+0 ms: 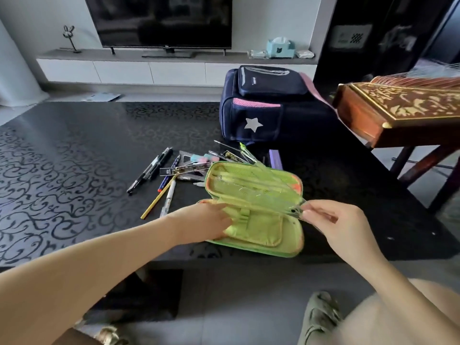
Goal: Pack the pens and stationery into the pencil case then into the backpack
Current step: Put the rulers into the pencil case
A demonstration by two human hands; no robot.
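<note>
A green pencil case (256,210) lies open on the black table (74,155) near its front edge. My left hand (211,220) rests flat on the case's lower half, fingers straight. My right hand (331,220) pinches the end of a clear ruler (271,192) that lies slanted across the case's upper half. Behind the case lie loose pens (151,170), a yellow pencil (159,197), a white pen (169,197), an eraser (205,158), clear rulers (184,169) and a purple box (275,159). A navy backpack (268,105) with a white star stands farther back, zipped.
A carved wooden zither (403,108) on a stand juts in at the right, close to the backpack. A television (161,21) and a white cabinet (149,68) stand beyond the table. My knees and slippers (321,317) are below the table's edge.
</note>
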